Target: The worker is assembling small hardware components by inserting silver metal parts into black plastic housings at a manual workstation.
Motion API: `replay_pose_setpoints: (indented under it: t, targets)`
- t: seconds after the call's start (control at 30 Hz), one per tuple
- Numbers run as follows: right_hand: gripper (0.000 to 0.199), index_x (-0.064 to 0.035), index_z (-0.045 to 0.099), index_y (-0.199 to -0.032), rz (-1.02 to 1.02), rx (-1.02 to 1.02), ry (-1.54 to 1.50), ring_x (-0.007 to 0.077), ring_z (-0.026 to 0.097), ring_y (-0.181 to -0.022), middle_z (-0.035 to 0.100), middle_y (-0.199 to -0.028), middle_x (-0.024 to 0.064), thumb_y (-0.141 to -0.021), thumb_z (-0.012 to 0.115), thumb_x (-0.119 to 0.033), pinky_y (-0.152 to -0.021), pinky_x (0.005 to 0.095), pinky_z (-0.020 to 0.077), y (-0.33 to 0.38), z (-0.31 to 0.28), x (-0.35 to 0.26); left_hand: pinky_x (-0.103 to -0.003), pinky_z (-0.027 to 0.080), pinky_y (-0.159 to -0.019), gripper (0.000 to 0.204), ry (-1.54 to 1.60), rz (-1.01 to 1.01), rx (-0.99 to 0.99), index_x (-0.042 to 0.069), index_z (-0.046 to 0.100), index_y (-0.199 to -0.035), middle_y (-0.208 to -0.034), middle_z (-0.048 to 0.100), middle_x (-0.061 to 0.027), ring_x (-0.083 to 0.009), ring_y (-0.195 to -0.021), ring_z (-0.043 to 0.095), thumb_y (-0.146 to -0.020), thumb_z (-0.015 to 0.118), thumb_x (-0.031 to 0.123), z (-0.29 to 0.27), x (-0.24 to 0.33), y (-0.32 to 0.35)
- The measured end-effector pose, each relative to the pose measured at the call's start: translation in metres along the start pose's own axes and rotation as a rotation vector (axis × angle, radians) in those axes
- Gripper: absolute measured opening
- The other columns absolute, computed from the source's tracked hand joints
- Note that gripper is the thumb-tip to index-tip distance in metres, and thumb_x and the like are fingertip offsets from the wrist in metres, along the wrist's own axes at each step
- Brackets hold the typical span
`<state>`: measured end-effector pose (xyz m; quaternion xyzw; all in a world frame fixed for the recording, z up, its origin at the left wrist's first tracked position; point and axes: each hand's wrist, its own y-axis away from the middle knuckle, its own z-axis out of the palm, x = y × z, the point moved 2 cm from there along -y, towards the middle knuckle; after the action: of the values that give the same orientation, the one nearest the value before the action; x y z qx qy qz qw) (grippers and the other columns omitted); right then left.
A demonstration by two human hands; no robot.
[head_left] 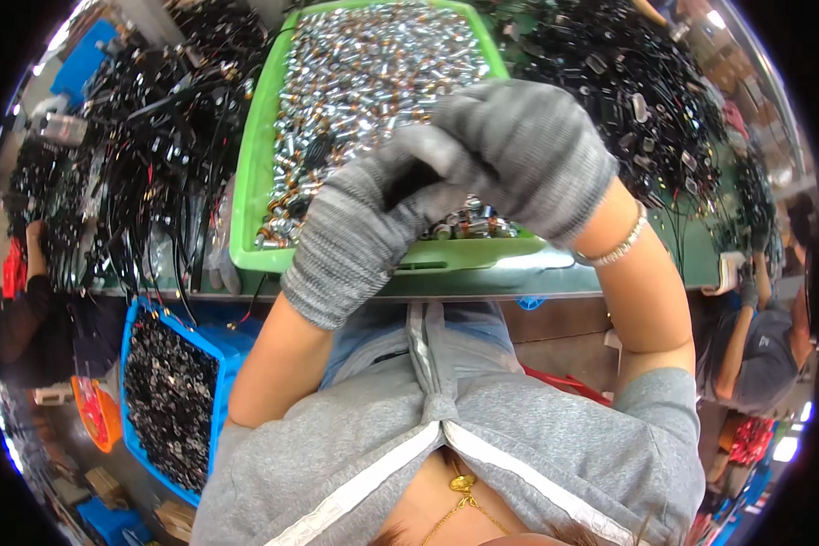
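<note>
Both my hands wear grey striped knit gloves and meet in front of me, above the near part of a green tray point(250, 182). My left hand point(359, 218) is curled, with its thumb and fingers pressed towards the right. Against its fingertips, my right hand point(532, 150) is closed and bent inward, slightly blurred. Whatever lies between the fingers is hidden by the gloves. Beneath them, the tray is heaped with small shiny metal cylinders point(382, 64), some with copper-coloured bands. A small black piece point(317, 150) rests among the cylinders left of my hands.
Tangled black cables and parts point(164, 136) cover the bench on the left. Another dark heap with clear pieces point(601, 55) lies on the right. A blue crate point(232, 355) of small black parts stands below the bench, left. People point(764, 355) work at both sides.
</note>
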<state>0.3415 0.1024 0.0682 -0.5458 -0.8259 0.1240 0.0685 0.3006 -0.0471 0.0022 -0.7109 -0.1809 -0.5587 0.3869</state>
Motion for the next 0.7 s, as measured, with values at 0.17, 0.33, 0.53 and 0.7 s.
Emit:
replay_pose_setpoints:
  t: [0.17, 0.33, 0.53, 0.7]
  targets:
    - [0.024, -0.0049, 0.066, -0.102, 0.123, -0.077, -0.266, 0.0251, 0.066, -0.077, 0.065, -0.08, 0.0124, -0.079, 0.068, -0.013, -0.07, 0.0344, 0.0533, 0.003, -0.027, -0.005, -0.028, 0.052, -0.08, 0.038, -0.137, -0.095, 0.063, 0.0, 0.059, -0.119, -0.102, 0.067, -0.0094, -0.0138, -0.089, 0.063, -0.084, 0.07, 0.011, -0.005, 0.003, 0.01]
    - [0.021, -0.0058, 0.065, -0.102, 0.077, 0.043, -0.341, 0.0237, 0.067, -0.078, 0.067, -0.085, 0.0105, -0.082, 0.061, -0.001, -0.072, 0.0314, 0.0538, 0.021, -0.008, -0.01, -0.028, 0.051, -0.086, 0.036, 0.007, -0.218, 0.024, -0.002, 0.061, -0.116, -0.102, 0.067, -0.0075, -0.0145, -0.092, 0.062, -0.084, 0.072, 0.012, 0.002, 0.014, 0.01]
    - [0.024, -0.0073, 0.068, -0.083, 0.315, -0.093, -0.134, 0.0202, 0.064, -0.067, 0.065, -0.07, 0.0065, -0.091, 0.06, -0.029, -0.062, 0.036, 0.0494, 0.019, -0.003, -0.023, -0.027, 0.051, -0.083, 0.019, 0.056, -0.112, 0.042, 0.002, 0.066, -0.102, -0.098, 0.067, -0.0049, -0.0124, -0.088, 0.062, -0.083, 0.07, 0.002, -0.001, 0.005, 0.011]
    - [0.038, -0.0039, 0.07, -0.096, 0.328, 0.793, -1.124, 0.0068, 0.052, -0.065, 0.058, -0.069, -0.0012, -0.091, 0.06, -0.04, -0.058, 0.022, 0.0422, 0.083, 0.009, 0.018, -0.031, 0.052, -0.083, 0.015, 0.107, -0.101, 0.074, 0.005, 0.067, -0.099, -0.095, 0.067, -0.0055, -0.0165, -0.088, 0.064, -0.086, 0.069, 0.011, -0.007, 0.01, -0.003]
